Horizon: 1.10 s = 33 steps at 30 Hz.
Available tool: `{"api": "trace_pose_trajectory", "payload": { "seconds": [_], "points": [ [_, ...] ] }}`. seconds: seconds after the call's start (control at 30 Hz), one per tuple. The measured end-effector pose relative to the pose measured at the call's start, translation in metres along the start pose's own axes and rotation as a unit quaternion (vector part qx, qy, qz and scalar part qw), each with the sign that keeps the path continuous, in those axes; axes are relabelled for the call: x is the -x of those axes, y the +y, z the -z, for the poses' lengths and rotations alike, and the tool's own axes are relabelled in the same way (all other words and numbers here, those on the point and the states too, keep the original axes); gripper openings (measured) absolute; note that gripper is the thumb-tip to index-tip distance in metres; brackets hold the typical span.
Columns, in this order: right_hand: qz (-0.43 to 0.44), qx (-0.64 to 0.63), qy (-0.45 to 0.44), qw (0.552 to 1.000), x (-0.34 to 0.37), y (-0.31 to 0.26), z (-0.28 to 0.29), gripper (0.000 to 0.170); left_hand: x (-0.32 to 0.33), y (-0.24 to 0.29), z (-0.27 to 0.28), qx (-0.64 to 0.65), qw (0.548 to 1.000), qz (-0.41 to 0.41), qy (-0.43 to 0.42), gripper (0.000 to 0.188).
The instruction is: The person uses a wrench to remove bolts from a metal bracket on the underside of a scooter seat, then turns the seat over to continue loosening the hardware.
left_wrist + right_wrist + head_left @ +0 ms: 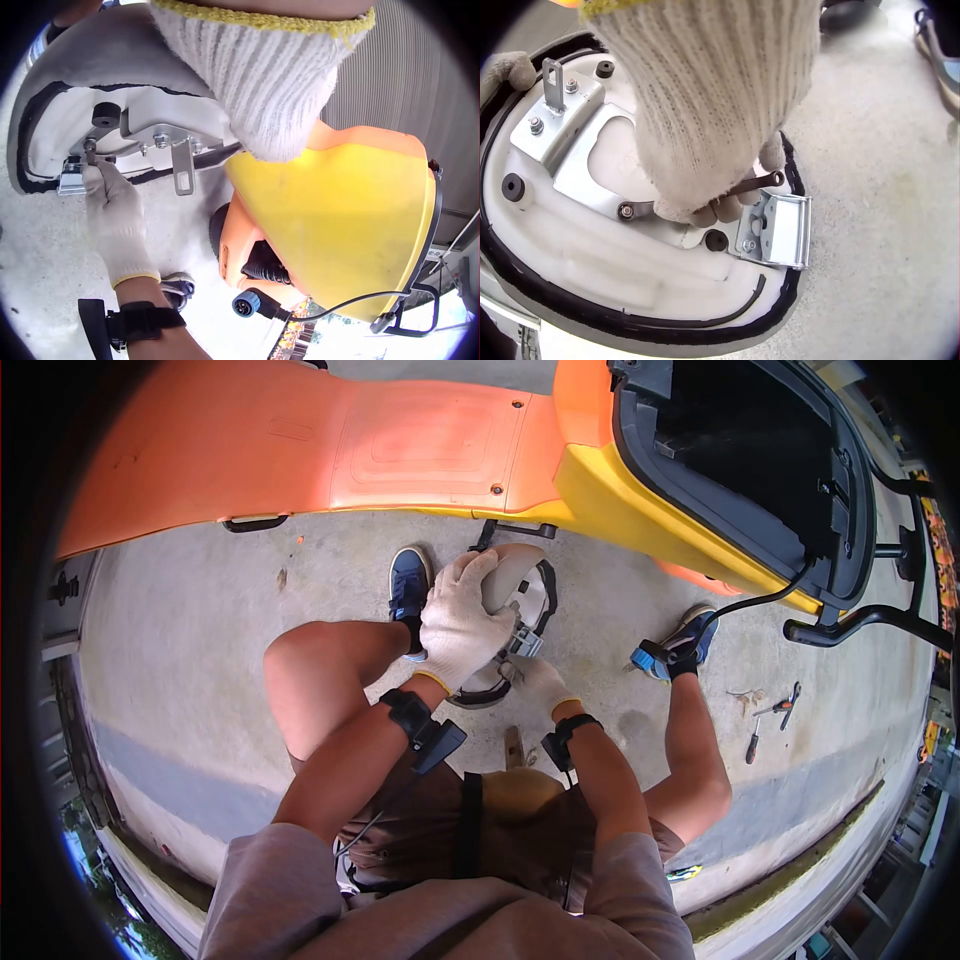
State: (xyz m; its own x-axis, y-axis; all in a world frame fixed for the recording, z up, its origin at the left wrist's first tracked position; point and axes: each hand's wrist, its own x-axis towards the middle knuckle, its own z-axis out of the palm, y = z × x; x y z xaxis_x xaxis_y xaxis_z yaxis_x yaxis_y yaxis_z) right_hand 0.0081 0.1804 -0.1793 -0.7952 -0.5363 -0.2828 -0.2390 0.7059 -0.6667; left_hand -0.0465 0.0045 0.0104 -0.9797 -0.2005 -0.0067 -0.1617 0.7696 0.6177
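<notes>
A grey-covered seat (515, 570) stands on edge between the person's legs, its white underside (562, 247) fitted with metal brackets and a hinge (780, 229). My gloved left hand (460, 615) grips the seat by its padded rim, its fingertips (514, 71) curling over the edge in the right wrist view. In my gloved right hand (540, 685) is a dark wrench (761, 182), gripped around the middle. One wrench end sits on a nut (626, 211) at the bracket's corner; the other end, a ring, sticks out towards the hinge.
An orange and yellow vehicle body (430, 445) with an open dark compartment (745, 460) stands ahead. From it hangs a cable with a blue-ringed connector (246, 303). Hand tools (775, 720) lie on the concrete floor at right. A wooden piece (514, 748) lies near the person.
</notes>
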Motion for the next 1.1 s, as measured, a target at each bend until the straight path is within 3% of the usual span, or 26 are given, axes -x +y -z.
{"api": "trace_pose_trajectory", "payload": {
  "seconds": [0.07,0.1,0.17,0.2,0.27,0.3,0.33,0.37,0.4,0.53,0.6,0.63,0.67,0.7,0.73,0.8,0.93,1.0,1.03,1.1],
  "points": [
    [-0.113,-0.274,-0.021,0.955,0.014,-0.026,-0.011,0.039,-0.003,0.0,0.0,-0.002,1.0,0.002,-0.003,0.063],
    [-0.115,-0.276,-0.016,0.954,0.017,-0.037,-0.011,0.039,-0.003,0.0,0.001,-0.005,1.0,0.007,-0.006,0.063],
    [-0.227,-0.353,-0.029,0.907,0.027,-0.067,0.006,0.044,-0.002,0.004,0.002,0.005,1.0,0.006,-0.014,0.062],
    [-0.231,-0.353,-0.023,0.906,0.031,-0.083,0.018,0.044,-0.003,0.003,-0.001,-0.001,1.0,0.004,-0.008,0.062],
    [-0.282,-0.445,0.003,0.85,0.032,-0.109,0.036,0.042,-0.005,0.003,-0.002,0.007,1.0,0.01,-0.024,0.066],
    [-0.284,-0.447,0.009,0.848,0.031,-0.108,0.027,0.042,-0.005,0.003,-0.001,0.007,1.0,0.004,-0.028,0.066],
    [-0.282,-0.645,0.011,0.71,0.028,-0.112,0.024,0.039,-0.006,0.003,-0.001,0.006,1.0,0.006,-0.026,0.066],
    [-0.259,-0.806,0.011,0.532,0.026,-0.114,0.023,0.037,-0.007,0.003,-0.001,0.005,1.0,0.007,-0.022,0.067],
    [-0.269,-0.829,0.032,0.489,0.029,-0.115,0.023,0.032,-0.006,0.004,-0.003,0.008,1.0,-0.001,-0.019,0.067],
    [-0.219,-0.856,0.085,0.46,0.019,-0.108,0.015,0.024,-0.004,0.007,-0.002,-0.003,1.0,0.019,-0.025,0.067],
    [-0.354,-0.642,0.127,0.668,0.024,-0.101,0.036,0.036,-0.002,0.005,-0.002,-0.002,0.999,0.023,-0.027,0.066],
    [-0.349,-0.648,0.134,0.664,0.026,-0.092,0.04,0.036,-0.001,0.002,-0.004,-0.006,1.0,0.013,-0.028,0.066],
    [-0.332,-0.498,0.133,0.79,0.029,-0.084,0.042,0.037,-0.001,0.0,-0.005,-0.007,1.0,-0.006,-0.02,0.066],
    [-0.305,-0.327,0.127,0.885,0.032,-0.078,0.042,0.039,0.0,-0.002,-0.006,-0.007,1.0,-0.025,-0.014,0.066],
    [-0.309,-0.333,0.13,0.881,0.035,-0.077,0.045,0.039,0.0,0.0,-0.004,-0.004,0.999,-0.031,-0.018,0.065],
    [-0.25,-0.168,0.1,0.948,0.036,-0.076,0.062,0.035,0.0,0.0,-0.005,0.003,0.999,-0.033,-0.017,0.065],
    [-0.152,-0.117,0.096,0.977,0.026,-0.046,0.053,0.029,-0.003,0.001,-0.003,0.008,0.999,-0.039,-0.015,0.063],
    [-0.012,0.002,0.075,0.997,0.02,-0.038,0.057,0.024,-0.005,-0.004,-0.006,0.0,0.999,-0.046,-0.01,0.063],
    [-0.014,0.0,0.072,0.997,0.017,-0.038,0.061,0.024,-0.005,-0.003,-0.006,-0.007,0.999,-0.05,-0.004,0.063],
    [0.094,0.098,0.074,0.988,0.007,-0.037,0.068,0.02,-0.002,-0.002,-0.005,-0.009,0.999,-0.048,-0.006,0.062]
  ]
}}
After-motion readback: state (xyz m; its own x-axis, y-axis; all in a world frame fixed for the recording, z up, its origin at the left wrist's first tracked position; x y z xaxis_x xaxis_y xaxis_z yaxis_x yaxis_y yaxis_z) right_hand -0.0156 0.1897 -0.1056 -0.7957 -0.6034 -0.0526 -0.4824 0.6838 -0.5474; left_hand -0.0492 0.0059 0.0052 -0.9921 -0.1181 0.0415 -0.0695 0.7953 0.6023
